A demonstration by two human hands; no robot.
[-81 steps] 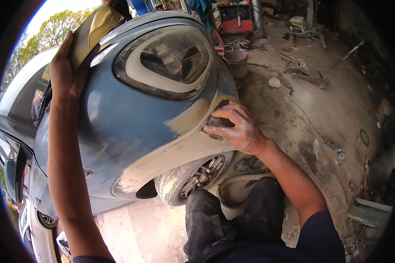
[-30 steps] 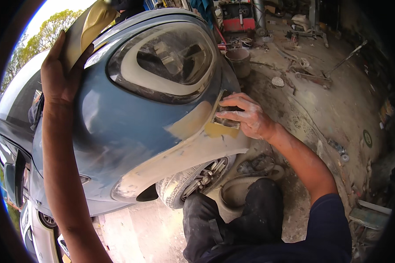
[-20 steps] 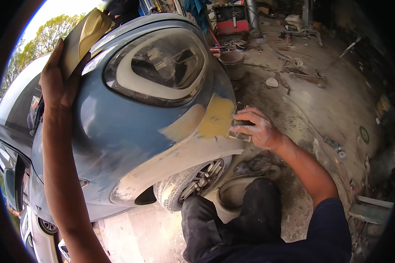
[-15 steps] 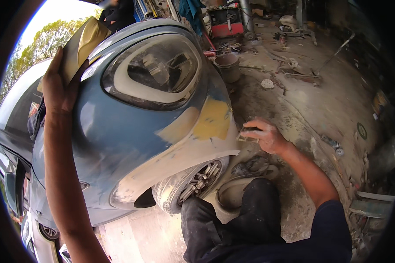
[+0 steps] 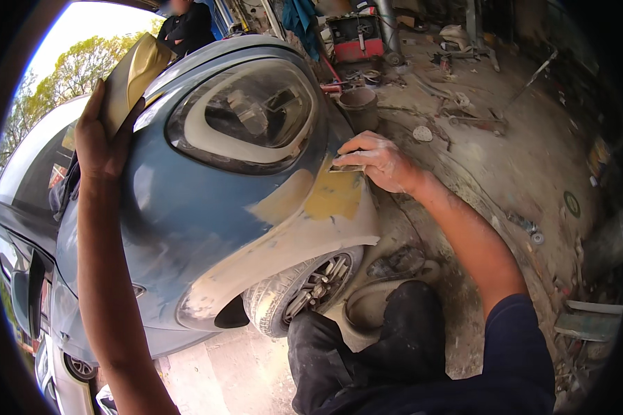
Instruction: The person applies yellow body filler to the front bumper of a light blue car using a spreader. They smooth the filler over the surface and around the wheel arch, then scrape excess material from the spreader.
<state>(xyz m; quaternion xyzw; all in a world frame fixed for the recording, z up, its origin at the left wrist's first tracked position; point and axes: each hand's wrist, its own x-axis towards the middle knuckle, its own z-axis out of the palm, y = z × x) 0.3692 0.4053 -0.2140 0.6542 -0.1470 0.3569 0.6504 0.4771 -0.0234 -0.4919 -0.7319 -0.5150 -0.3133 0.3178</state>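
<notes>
I see my right hand (image 5: pixel 379 160) closed on a thin, flat spreader (image 5: pixel 347 168), its edge pressed against the blue car fender (image 5: pixel 208 228). The spreader sits at the upper edge of a yellow filler patch (image 5: pixel 333 197), just right of the headlight opening (image 5: pixel 246 114) and above the front wheel (image 5: pixel 304 290). A pale, sanded band (image 5: pixel 270 256) runs along the fender's wheel arch below that patch.

My left hand (image 5: pixel 104 142) is up on the far left side of the fender, fingers wrapped around a curved yellowish board (image 5: pixel 131 76) that sticks up past the bodywork. The palm rests against the fender's edge there.

Below the fender, my dark trouser leg (image 5: pixel 387 353) is bent near the wheel, over the dusty concrete floor (image 5: pixel 491 159). To the right of the fender, beyond my right hand, a round grey bucket (image 5: pixel 358 107) stands on the floor, and a red machine (image 5: pixel 356 38) sits farther back behind it. A small round disc (image 5: pixel 422 133) lies on the floor to the right of the bucket. Above the fender, at the top of the view, 1 person in dark clothing (image 5: pixel 187 28) stands. Left of the fender, part of another car's window (image 5: pixel 21 290) shows.
</notes>
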